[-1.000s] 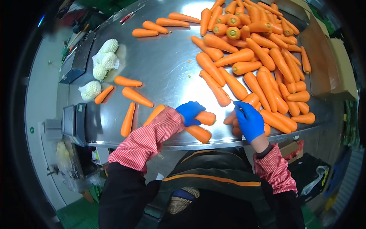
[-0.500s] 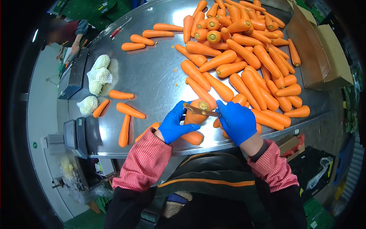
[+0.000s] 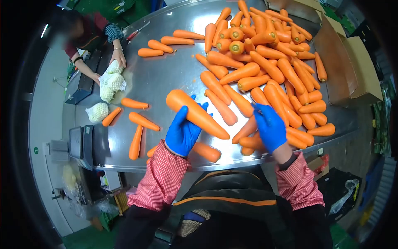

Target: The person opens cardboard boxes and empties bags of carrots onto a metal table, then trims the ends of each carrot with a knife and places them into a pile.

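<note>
My left hand (image 3: 182, 135), in a blue glove, is closed around a large carrot (image 3: 195, 113). The carrot lies slanted, its thick end up to the left and its tip down to the right. My right hand (image 3: 270, 128), also gloved in blue, is at the near edge of the carrot pile with its fingers curled. What it holds, if anything, is hidden; no knife blade shows. Under my left hand another carrot (image 3: 207, 152) lies on the metal table (image 3: 166, 76). The big carrot pile (image 3: 265, 54) spreads beyond my right hand.
A cardboard box (image 3: 352, 70) stands at the right. Several loose carrots (image 3: 143, 120) lie at the left, near net-wrapped pale produce (image 3: 110, 85) that a co-worker's hands (image 3: 118, 57) touch. A red-handled knife (image 3: 137, 32) lies at the far edge. A scale (image 3: 81, 145) stands at the left edge.
The carrot in my left hand has turned from end-on to lengthwise and is held higher. My right hand has moved right, away from it, and the knife blade no longer shows. A co-worker has reached the net-wrapped produce.
</note>
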Demonstrator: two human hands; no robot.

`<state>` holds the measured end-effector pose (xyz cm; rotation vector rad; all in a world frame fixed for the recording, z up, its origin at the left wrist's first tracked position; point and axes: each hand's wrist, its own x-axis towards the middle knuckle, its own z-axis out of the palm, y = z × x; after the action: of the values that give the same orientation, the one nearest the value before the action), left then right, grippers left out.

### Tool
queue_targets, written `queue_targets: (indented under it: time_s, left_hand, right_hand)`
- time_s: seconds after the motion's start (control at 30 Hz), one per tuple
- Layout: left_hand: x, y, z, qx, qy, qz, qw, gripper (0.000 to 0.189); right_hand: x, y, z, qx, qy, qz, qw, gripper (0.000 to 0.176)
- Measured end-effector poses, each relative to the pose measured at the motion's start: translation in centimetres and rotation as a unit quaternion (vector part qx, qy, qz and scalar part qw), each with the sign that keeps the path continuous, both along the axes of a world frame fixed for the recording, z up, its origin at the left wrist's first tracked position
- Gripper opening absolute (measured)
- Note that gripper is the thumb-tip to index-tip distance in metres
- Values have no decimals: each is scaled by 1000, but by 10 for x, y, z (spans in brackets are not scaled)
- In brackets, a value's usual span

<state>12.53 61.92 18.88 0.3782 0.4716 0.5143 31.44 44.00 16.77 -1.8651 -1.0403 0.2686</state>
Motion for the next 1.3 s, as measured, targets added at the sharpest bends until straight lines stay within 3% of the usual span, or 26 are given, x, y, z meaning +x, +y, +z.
queue_targets:
  time_s: [0.07,0.1,0.13,0.3,0.6,0.67,0.73,0.77,0.8,0.9,1.03,1.13,1.2,1.3]
  left_hand:
    - [3,5,-9,-83,-8,70,994,53]
    - [6,2,-10,-104,14,119,987,63]
    - [6,-2,-9,-125,5,121,985,58]
    - [-2,-17,-11,-186,-24,99,977,49]
    - [-6,-30,-15,-236,-60,63,968,49]
    - [-6,-30,-12,-237,-57,65,968,52]
    - [-4,-32,0,-214,-21,96,972,55]
    - [-3,-31,5,-195,3,119,974,57]
    - [-3,-30,3,-171,4,117,978,59]
    - [2,-27,-3,-141,19,111,984,65]
    - [2,-29,-10,-159,13,97,983,64]
    - [5,-31,-13,-137,27,99,985,63]
    - [11,-38,-17,-95,45,92,990,63]
    - [18,-46,-23,-48,-2,-55,997,72]
  right_hand:
    - [-18,5,9,2,42,20,999,28]
    - [-28,5,13,-1,44,30,999,28]
    - [-34,5,14,-5,46,41,998,29]
    - [-46,15,13,2,-232,49,971,42]
    - [-46,29,7,-27,-324,16,946,34]
    - [-33,20,-11,-103,-332,34,937,31]
    - [-21,17,-24,-95,-3,-26,995,27]
    - [-16,15,-31,-68,142,-87,984,26]
    - [-18,18,-28,-7,29,-75,997,28]
    - [-31,17,2,-20,330,-18,943,31]
    - [-37,26,27,-32,474,21,880,33]
    - [-43,31,27,23,513,29,857,39]
    - [-42,31,33,-16,507,86,857,43]
    - [-21,20,26,16,556,82,827,41]
